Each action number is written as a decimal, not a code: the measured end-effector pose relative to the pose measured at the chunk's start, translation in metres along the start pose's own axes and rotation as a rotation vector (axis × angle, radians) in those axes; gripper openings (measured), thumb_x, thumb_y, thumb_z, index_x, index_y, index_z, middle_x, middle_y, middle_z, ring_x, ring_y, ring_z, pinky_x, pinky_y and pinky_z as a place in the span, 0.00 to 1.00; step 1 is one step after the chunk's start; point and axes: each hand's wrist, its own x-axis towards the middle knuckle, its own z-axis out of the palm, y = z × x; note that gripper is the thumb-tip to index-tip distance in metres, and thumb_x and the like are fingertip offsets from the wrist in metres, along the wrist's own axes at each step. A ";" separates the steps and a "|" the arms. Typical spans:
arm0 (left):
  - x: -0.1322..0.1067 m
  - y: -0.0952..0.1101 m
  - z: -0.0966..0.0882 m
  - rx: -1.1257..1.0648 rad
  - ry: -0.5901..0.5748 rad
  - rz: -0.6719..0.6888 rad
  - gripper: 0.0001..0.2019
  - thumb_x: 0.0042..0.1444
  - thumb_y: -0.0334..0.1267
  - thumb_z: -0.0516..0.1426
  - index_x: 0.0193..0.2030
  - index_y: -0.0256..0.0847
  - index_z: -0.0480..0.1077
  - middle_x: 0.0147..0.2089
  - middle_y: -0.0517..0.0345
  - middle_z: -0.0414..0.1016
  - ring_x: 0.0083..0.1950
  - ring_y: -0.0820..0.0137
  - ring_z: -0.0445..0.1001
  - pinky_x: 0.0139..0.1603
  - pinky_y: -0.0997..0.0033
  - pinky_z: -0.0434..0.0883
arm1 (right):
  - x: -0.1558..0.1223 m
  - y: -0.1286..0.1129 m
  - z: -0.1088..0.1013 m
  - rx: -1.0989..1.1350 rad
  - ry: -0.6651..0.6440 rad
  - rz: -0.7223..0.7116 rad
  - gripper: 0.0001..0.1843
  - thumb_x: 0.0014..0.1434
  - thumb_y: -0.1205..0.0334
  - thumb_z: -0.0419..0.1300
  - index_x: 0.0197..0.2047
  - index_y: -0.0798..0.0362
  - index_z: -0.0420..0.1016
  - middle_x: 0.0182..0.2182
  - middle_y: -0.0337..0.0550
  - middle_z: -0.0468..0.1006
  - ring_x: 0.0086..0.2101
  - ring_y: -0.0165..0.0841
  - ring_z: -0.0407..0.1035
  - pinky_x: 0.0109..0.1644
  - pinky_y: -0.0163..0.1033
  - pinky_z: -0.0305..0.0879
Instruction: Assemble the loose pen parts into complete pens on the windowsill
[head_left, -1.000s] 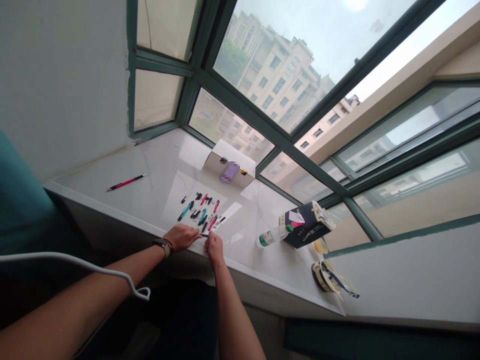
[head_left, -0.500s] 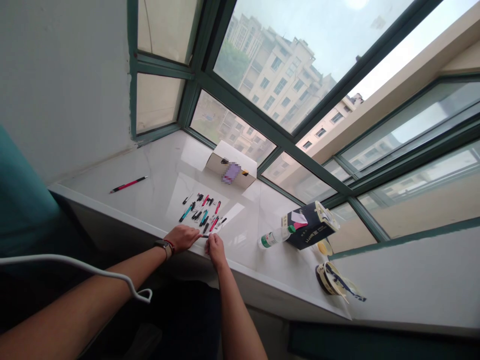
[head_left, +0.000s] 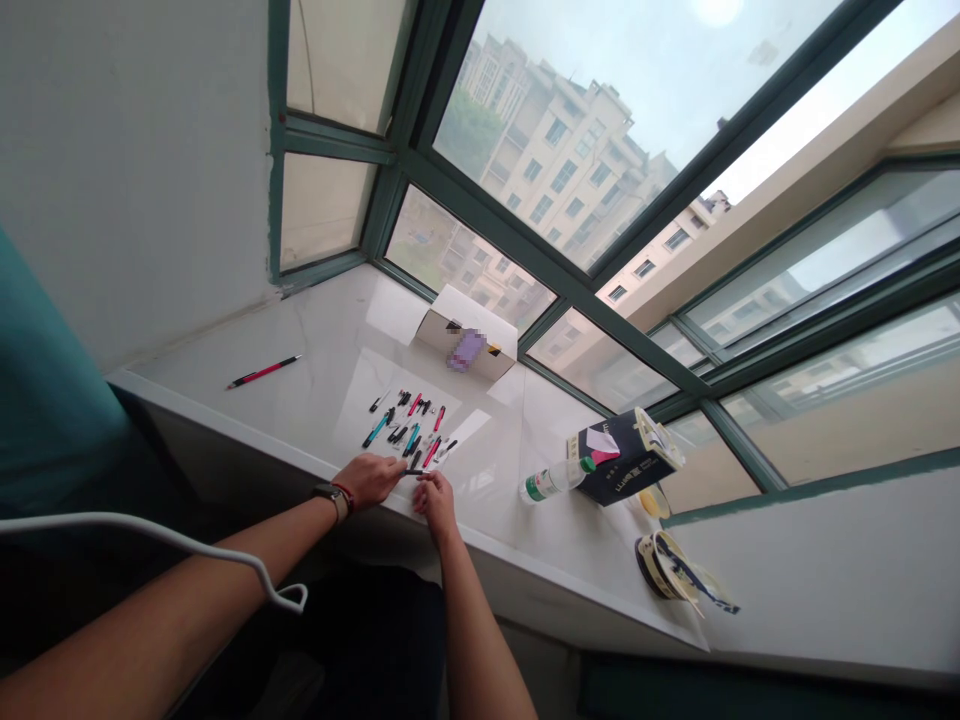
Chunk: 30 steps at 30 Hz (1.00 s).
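My left hand [head_left: 373,476] and my right hand [head_left: 435,496] meet at the near edge of a white marble sill [head_left: 315,340]. Between their pinched fingertips they hold a small dark pen part [head_left: 412,472]. Just beyond the hands lies a cluster of several disassembled pens and pen parts [head_left: 409,425] in black, teal and pink, spread on the sill. My left wrist wears a dark watch and a red band.
A red-and-black pen [head_left: 264,371] lies alone at the left. A white box [head_left: 469,345] stands at the window. To the right are a plastic bottle [head_left: 551,482] on its side, a dark box [head_left: 622,458] and tape rolls [head_left: 664,562]. A white cable [head_left: 187,545] crosses my left arm.
The view has drifted slightly, shifting everything a little to the right. Both hands stay together at the sill's edge on the small part.
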 end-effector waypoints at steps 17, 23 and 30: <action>-0.001 0.002 -0.005 0.043 -0.002 0.033 0.07 0.61 0.39 0.51 0.39 0.44 0.70 0.34 0.56 0.74 0.32 0.67 0.74 0.33 0.69 0.64 | 0.002 -0.002 0.003 -0.061 0.049 0.013 0.26 0.60 0.36 0.49 0.26 0.50 0.60 0.14 0.30 0.61 0.13 0.26 0.55 0.16 0.31 0.50; -0.001 0.002 -0.004 0.004 0.007 0.023 0.07 0.60 0.38 0.51 0.39 0.44 0.70 0.34 0.55 0.74 0.32 0.67 0.74 0.34 0.69 0.64 | 0.000 0.000 0.002 -0.144 0.067 -0.084 0.24 0.58 0.39 0.55 0.25 0.50 0.61 0.15 0.29 0.62 0.14 0.25 0.56 0.16 0.31 0.51; -0.001 0.001 0.000 -0.020 0.027 0.020 0.07 0.61 0.37 0.51 0.38 0.43 0.70 0.33 0.54 0.74 0.32 0.66 0.74 0.33 0.68 0.64 | -0.001 -0.002 0.002 -0.099 0.057 -0.055 0.24 0.58 0.37 0.53 0.28 0.51 0.62 0.16 0.30 0.65 0.13 0.24 0.56 0.16 0.30 0.51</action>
